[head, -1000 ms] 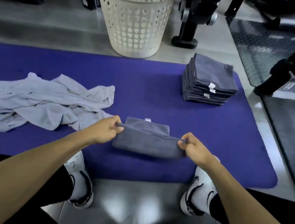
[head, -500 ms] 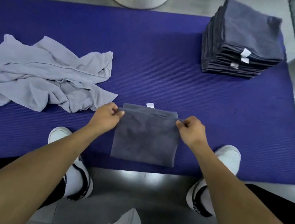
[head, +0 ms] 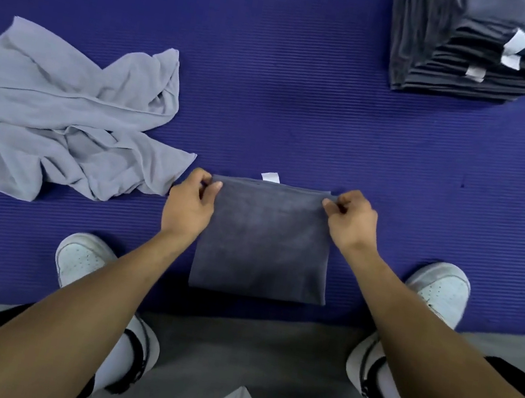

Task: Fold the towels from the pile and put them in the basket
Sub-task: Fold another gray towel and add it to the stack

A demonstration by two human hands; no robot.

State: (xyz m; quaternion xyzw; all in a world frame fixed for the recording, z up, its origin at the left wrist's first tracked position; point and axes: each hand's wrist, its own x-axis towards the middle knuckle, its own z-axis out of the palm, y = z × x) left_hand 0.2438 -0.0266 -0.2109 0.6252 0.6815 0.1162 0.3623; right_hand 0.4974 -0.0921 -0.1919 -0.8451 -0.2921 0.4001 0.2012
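Observation:
A dark grey towel lies folded into a square on the purple mat, a white tag showing at its far edge. My left hand pinches its far left corner. My right hand pinches its far right corner. A pile of loose light grey towels lies crumpled to the left. A stack of folded dark grey towels stands at the far right. The basket is out of view.
My two white shoes rest on the mat's near edge, either side of the folded towel. Grey floor lies between my legs. Bare mat stretches between the folded towel and the stack.
The top layer of the dark towel has been carried forward and laid flat to the far edge. The camera has tilted down and closer, so the basket has left the view.

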